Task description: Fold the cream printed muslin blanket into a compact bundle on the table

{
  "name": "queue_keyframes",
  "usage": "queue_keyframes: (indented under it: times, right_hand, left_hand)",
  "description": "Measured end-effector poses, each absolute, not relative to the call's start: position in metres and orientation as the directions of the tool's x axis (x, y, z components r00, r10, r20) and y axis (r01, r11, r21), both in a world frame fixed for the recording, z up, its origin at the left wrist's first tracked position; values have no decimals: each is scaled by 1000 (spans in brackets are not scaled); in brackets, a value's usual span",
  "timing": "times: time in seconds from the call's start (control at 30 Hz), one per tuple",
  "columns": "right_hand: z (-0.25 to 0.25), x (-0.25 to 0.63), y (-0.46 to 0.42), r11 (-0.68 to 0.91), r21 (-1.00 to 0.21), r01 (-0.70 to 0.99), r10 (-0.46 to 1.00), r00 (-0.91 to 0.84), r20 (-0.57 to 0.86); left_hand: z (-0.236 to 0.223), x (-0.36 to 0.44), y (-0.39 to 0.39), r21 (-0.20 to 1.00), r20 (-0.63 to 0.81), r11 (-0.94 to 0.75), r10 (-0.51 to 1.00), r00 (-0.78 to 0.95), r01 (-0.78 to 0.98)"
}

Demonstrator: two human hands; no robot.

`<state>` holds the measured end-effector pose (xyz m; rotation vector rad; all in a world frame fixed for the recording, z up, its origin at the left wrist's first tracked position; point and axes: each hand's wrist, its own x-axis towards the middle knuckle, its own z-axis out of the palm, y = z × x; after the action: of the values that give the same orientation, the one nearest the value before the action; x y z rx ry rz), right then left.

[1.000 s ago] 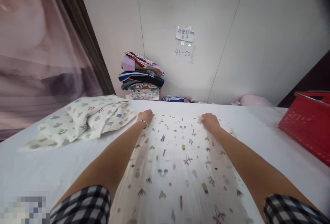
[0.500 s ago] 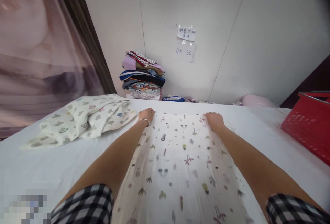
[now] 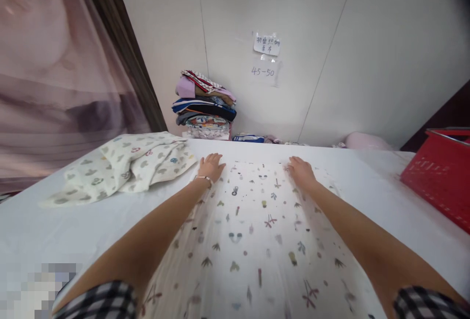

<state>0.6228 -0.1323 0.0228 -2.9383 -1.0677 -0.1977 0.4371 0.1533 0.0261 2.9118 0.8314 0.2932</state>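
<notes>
And there lay the thin printed cloth (image 3: pixel 253 231), stretched along the middle of the white surface (image 3: pixel 382 189) from the far side toward the near! The left hand (image 3: pixel 211 166) rested at the left of its far edge, fingers fanned out and clenching nothing; the right hand (image 3: pixel 301 171) pressed in at the right of that edge, fingers bent, though whether they pinched fabric, nobody could fairly tell. Doing this well called for even, light pressure, a straight far edge and lengthwise creases eased outward, while the left wrist cleared the rumpled patterned cloth (image 3: pixel 135 162) lying just beside it, farther left.
</notes>
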Motion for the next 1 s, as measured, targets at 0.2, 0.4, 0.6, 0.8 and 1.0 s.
queue_keyframes:
  times: [0.2, 0.4, 0.6, 0.8, 1.0]
  right_hand:
    - [1, 575, -167, -661, -108, 742, 747, 665, -9]
    - [8, 575, -185, -742, -104, 663, 670, 740, -60]
    - [1, 585, -240, -869, -117, 481, 488, 871, -46]
    - [0, 603, -243, -900, -236, 366, 399, 910, -109]
    - [5, 623, -241, -875, -378, 304, 368, 923, -110]
  left_hand:
    - [9, 368, 130, 89, 69, -929, 367, 928, 360]
    - [11, 352, 131, 120, -25, -890, 439, 898, 439]
    - [7, 311, 131, 53, 17, -917, 397, 917, 396]
    - [-4, 304, 137, 77, -8, -914, 399, 917, 399]
    - [-4, 305, 140, 109, 10, -921, 376, 926, 373]
